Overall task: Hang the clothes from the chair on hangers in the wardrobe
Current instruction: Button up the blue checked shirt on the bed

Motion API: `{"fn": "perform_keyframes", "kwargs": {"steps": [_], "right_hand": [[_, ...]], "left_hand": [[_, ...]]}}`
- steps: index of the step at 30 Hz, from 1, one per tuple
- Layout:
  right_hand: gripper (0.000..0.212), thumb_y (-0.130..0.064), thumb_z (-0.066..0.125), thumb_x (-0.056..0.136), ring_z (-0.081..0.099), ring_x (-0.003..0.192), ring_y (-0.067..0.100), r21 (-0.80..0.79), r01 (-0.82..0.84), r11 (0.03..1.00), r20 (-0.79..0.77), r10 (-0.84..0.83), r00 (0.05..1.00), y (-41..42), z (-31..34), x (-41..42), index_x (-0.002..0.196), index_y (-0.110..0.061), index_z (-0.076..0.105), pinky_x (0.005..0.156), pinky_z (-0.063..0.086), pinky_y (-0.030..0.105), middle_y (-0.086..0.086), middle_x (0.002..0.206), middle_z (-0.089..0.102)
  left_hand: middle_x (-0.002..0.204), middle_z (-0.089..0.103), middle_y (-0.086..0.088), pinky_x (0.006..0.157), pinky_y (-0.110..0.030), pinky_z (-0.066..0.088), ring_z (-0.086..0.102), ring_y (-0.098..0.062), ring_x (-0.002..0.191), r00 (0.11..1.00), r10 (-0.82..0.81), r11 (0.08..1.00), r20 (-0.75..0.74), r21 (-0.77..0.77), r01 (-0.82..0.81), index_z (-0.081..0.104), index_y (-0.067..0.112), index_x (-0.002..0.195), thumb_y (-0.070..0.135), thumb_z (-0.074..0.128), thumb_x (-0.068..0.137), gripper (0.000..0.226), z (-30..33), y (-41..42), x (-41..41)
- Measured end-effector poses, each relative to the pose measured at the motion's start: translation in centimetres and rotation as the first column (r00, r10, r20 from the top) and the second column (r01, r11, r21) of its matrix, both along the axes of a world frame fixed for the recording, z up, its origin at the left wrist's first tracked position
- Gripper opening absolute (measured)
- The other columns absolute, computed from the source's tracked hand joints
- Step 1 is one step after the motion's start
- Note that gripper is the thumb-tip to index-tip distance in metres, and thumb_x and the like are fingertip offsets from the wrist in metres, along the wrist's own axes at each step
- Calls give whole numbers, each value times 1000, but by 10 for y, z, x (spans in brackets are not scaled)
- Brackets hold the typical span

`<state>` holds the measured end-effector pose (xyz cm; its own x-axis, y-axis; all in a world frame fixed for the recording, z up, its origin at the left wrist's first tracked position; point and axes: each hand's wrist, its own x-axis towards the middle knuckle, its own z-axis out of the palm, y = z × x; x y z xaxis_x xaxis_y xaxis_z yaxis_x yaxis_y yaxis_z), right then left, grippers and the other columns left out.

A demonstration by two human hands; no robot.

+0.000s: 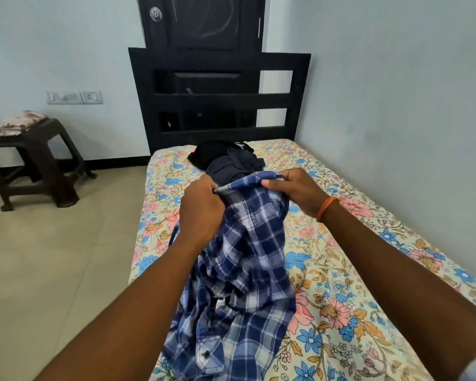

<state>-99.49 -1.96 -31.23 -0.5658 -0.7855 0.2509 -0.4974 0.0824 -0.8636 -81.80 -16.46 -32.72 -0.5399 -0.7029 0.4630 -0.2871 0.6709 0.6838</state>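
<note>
Both hands, left hand (pixel 201 207) and right hand (pixel 297 188), pinch the plaid shirt (pixel 239 259) collar over the bed (pixel 341 270), fingertips buried in fabric, dark clothes (pixel 226 158) half hidden behind.

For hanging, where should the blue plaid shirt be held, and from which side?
By its top edge, from above, a hand near each end, as the left hand and right hand pinch the plaid shirt now: that edge is pulled taut and the body hangs down onto the bed.
</note>
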Motion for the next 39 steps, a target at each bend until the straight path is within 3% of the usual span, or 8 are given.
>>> {"fn": "perform_keyframes", "kwargs": {"steps": [3,8,10,15,20,23,33,39], "right_hand": [[21,-22,66,77,45,55,18,36,185,982,-601,-127,789,-16,13,-8,60,-17,55,56,31,31,3,56,51],[43,-37,71,82,39,48,16,49,222,974,-634,-141,760,-37,28,19,53,-11,52,51,30,35,6,51,45],[57,-47,69,87,33,45,14,242,197,950,-613,-7,790,-35,34,28,50,-12,44,49,24,32,5,48,39],[21,-29,75,86,58,60,7,512,-280,812,136,246,960,3,33,21,77,-11,68,56,46,18,-5,67,66],[69,-47,81,75,64,90,30,289,-471,834,585,235,776,25,-8,6,115,6,63,80,57,37,18,106,65],[53,-43,56,96,62,103,34,34,-468,883,799,257,543,27,-24,23,122,3,59,96,51,44,19,114,64],[19,-6,53,90,65,65,28,659,-284,696,210,193,959,15,-129,78,95,-18,67,61,58,38,5,82,73],[19,-16,55,91,47,65,28,512,244,823,-212,-154,965,-11,-157,76,76,-7,48,60,39,39,16,75,54]], "left_hand": [[80,55,-6,57,-38,42,51,-26,71,988,-27,1000,153,15,25,55,8,81,0,56,76,9,5,0,-1],[119,50,5,84,-30,43,51,-13,100,881,-471,874,40,159,460,36,13,142,19,76,80,74,10,15,-5],[107,63,-2,74,-32,46,58,-18,87,901,-432,900,27,69,430,51,11,131,7,69,83,52,9,13,-8],[81,64,-5,58,-18,39,57,-21,73,917,-378,915,126,-97,391,69,6,93,-3,66,82,15,4,3,-12],[86,52,-7,61,-32,34,47,-21,77,883,-396,883,251,-159,441,55,10,82,11,79,79,24,0,1,-17],[97,44,-5,61,-29,34,43,-19,82,839,-453,859,302,-104,501,49,14,85,18,87,68,42,-1,4,-12],[109,35,-2,74,-35,41,44,-22,94,523,-443,853,728,163,496,38,20,94,19,77,76,43,-91,14,65],[62,28,-15,57,-35,18,25,-21,56,743,-499,867,445,263,424,30,5,58,14,47,64,20,-106,25,89]]}}
